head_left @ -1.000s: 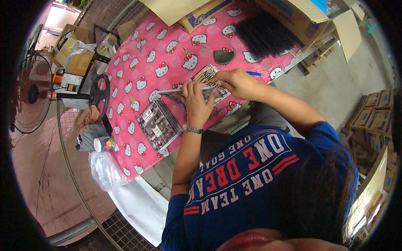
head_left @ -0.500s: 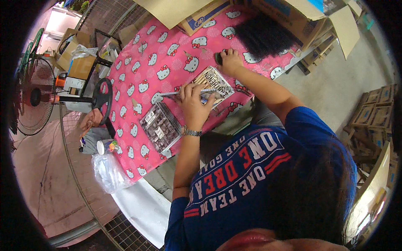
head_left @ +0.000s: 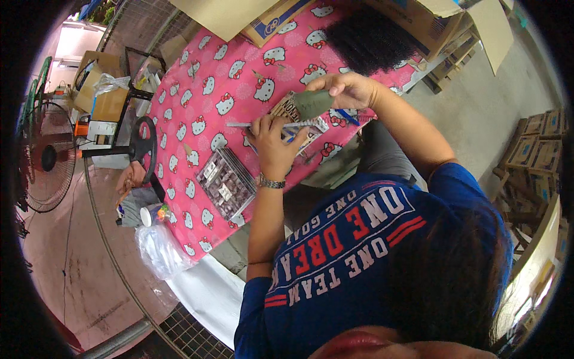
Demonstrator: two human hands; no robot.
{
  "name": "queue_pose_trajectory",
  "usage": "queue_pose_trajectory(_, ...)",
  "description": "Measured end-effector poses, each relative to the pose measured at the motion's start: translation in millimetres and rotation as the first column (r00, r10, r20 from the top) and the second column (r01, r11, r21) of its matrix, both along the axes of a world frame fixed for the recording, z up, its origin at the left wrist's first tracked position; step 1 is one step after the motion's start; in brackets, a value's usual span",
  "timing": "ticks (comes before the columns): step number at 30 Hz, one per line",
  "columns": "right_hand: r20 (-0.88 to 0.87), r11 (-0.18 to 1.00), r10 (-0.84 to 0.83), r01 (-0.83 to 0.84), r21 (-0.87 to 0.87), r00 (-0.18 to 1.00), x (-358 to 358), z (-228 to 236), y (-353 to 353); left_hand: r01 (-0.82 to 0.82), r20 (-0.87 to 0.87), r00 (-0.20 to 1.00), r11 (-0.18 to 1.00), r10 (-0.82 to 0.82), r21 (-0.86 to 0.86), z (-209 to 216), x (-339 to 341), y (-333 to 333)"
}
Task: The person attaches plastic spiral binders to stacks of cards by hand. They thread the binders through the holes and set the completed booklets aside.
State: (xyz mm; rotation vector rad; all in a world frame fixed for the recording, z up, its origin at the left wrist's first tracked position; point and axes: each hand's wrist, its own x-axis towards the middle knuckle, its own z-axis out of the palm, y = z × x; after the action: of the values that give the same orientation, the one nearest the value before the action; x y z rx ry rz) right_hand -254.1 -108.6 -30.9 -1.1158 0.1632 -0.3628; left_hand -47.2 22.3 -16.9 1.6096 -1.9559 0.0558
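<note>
On the pink patterned tablecloth, my left hand [head_left: 275,146] grips a notebook [head_left: 292,107] with a printed cover, its fingers and thumb over a pale strip-like edge. My right hand [head_left: 350,91] pinches a flat, dark green, rounded piece [head_left: 313,104] above the notebook's far right part. What that piece is made of cannot be told. Left of my left wrist lies a stack of notebooks [head_left: 226,185] with dark printed covers. A blue, pen-like item [head_left: 347,116] shows under my right hand.
A heap of black coils or bristles [head_left: 371,45] lies at the far right, beside a cardboard box [head_left: 412,27]. Another box [head_left: 272,27] stands at the back. At the left are a fan [head_left: 49,157], a white cup [head_left: 147,216] and a plastic bag [head_left: 158,248].
My right hand has lifted the green piece off the cloth and drawn it nearer, over the notebook. My left hand stays on the notebook, nearly in place.
</note>
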Motion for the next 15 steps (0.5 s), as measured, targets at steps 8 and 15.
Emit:
queue_pose_trajectory(8,0.020,0.986,0.135,-0.132,-0.107,0.991,8,6,-4,0.013,0.030,0.999,1.000,-0.014,0.017,1,3,2)
queue_pose_trajectory(15,-0.071,0.998,0.046,-0.048,-0.033,0.996,12,15,3,0.023,-0.018,1.000,0.995,-0.021,0.100,-3,11,3)
